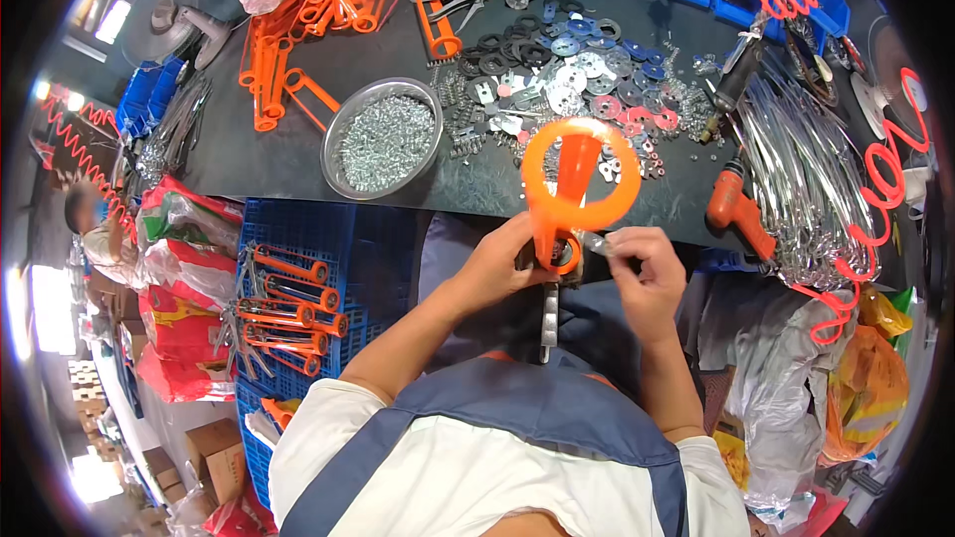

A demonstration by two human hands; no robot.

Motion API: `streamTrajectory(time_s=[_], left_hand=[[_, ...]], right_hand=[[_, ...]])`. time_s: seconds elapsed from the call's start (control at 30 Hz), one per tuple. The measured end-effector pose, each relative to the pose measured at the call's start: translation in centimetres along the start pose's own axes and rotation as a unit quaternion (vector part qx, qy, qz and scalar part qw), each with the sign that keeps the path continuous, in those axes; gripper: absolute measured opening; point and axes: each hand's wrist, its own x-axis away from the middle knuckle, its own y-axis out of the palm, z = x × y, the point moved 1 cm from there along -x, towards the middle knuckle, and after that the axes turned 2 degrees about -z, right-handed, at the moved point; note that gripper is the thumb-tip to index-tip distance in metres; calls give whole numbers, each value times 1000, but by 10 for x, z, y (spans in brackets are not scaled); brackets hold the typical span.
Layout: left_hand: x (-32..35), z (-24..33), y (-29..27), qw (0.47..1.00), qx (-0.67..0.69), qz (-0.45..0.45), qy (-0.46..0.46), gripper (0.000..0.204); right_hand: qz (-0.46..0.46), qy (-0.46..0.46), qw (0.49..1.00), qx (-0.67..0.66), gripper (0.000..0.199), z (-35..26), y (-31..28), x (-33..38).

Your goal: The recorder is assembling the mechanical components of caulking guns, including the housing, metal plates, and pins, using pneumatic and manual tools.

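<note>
My left hand is closed around the lower end of an orange caulking gun frame, its large ring facing up over the table edge. A narrow silvery metal handle points down from it toward my lap. Beside the frame's small lower ring, my right hand pinches a small silvery piece between thumb and fingertips. The kind of that piece is too small to tell. Just beyond the frame lie loose metal discs, black rings, red and blue washers and springs.
A steel bowl of small metal parts stands left of centre. Orange frames pile up behind it. To the right are an orange power driver and metal rods. A blue crate at left holds finished-looking orange guns. Red coiled hoses hang right.
</note>
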Motion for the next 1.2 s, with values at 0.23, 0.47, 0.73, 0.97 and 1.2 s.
streamTrajectory(time_s=[0.23, 0.47, 0.73, 0.97, 1.2], left_hand=[[7, 1, 4, 993, -56, 104, 2, 68], [10, -11, 9, 992, 63, 104, -28, 60], [0, -34, 9, 985, -20, 59, 160, 36], [-1, -26, 5, 978, 3, 74, 193, 47], [6, -11, -93, 904, -249, 295, 185, 39]], right_hand=[[-116, -309, 915, 233, 17, 14, 23, -16], [-220, -310, 881, 280, 16, 14, 18, -16], [-297, -244, 862, 331, 15, -3, 12, -21], [-209, -231, 907, 283, 21, 12, 1, -9], [-120, 26, 730, 672, 54, 43, -154, -30]])
